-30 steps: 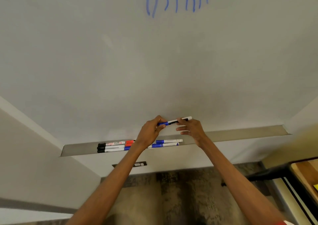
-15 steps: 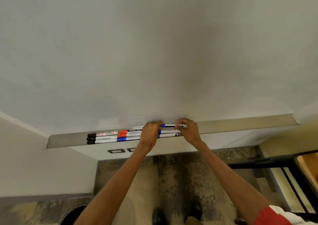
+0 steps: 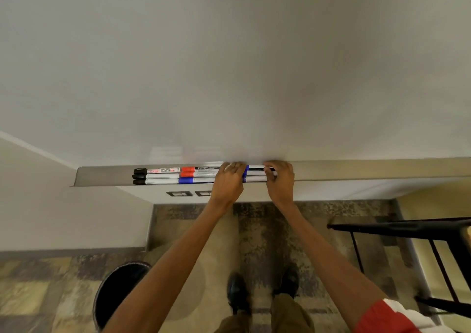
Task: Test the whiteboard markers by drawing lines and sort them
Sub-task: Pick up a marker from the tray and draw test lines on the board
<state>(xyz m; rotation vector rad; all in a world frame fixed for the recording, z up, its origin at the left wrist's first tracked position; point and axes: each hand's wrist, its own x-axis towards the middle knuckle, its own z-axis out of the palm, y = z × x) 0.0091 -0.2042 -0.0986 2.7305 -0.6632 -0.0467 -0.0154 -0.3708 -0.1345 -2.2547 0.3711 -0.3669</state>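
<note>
Left hand [image 3: 227,181] and right hand [image 3: 279,181] pinch opposite ends of a slim white blue-capped whiteboard marker [image 3: 256,167], seemingly just touching the long grey metal tray [image 3: 356,170]. Left of the grip lie red, blue and black-capped markers [image 3: 178,176]. The held one is best lowered level and released evenly.

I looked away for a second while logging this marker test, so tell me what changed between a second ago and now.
The left hand and right hand lowered the blue marker from in front of the whiteboard into the tray, at the back beside the other markers. Both hands still grip its ends; nothing was released. The other markers stayed in place.
</note>
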